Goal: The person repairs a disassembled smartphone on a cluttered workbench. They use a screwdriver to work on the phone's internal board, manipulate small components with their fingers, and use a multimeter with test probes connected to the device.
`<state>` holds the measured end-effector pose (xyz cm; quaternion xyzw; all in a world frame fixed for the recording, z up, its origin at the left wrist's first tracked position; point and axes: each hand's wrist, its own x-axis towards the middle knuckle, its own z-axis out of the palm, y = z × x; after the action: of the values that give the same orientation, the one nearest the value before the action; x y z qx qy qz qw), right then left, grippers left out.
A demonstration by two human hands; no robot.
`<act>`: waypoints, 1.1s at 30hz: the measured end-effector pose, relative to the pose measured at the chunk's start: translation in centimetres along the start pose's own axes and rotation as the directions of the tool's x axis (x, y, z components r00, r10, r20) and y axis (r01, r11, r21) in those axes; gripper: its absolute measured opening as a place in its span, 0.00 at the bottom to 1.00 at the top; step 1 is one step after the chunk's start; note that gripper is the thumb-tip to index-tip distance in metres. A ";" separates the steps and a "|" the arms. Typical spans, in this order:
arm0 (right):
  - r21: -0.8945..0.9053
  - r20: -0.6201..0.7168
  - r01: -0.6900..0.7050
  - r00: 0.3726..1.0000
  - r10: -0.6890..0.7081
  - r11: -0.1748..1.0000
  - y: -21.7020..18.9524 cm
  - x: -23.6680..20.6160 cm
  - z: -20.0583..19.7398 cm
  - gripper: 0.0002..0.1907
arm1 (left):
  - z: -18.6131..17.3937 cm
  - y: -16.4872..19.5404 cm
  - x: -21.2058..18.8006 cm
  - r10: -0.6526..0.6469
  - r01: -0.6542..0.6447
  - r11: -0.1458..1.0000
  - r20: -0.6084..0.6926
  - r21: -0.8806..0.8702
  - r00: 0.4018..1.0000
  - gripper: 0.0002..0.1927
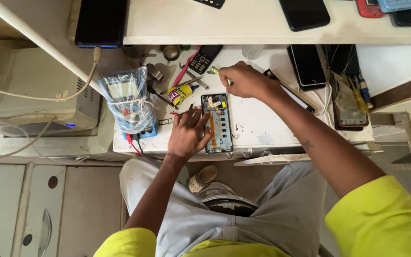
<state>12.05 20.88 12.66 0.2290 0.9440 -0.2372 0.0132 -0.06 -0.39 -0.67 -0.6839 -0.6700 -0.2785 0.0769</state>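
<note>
A white workbench (262, 126) fills the view; a plastic-wrapped multimeter (128, 102) sits at its left end, well apart from dark phones (308, 64) at the right. Near the front edge lies an opened phone (217, 123), back off, circuitry showing. The left hand (186, 133) presses flat on its left side, fingers spread. The right hand (246, 80), just beyond its top end, pinches a thin green-tipped tool (215, 71), fingers closed on it

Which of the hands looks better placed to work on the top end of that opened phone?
Probably the right hand: it hovers by the top end of the opened phone, apparently pinching a small tool. The left hand lies flat on the phone's left edge, steadying it.
</note>
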 end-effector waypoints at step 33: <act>-0.025 0.036 0.028 0.999 -0.027 0.999 -0.2 -0.5 0.5 0.15 | 0.1 -0.1 0.0 0.006 -0.006 1.000 -0.003 0.011 1.000 0.25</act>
<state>12.38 20.28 12.33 0.2117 0.9496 -0.2292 0.0296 -0.11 -0.31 -0.77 -0.6852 -0.6692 -0.2756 0.0823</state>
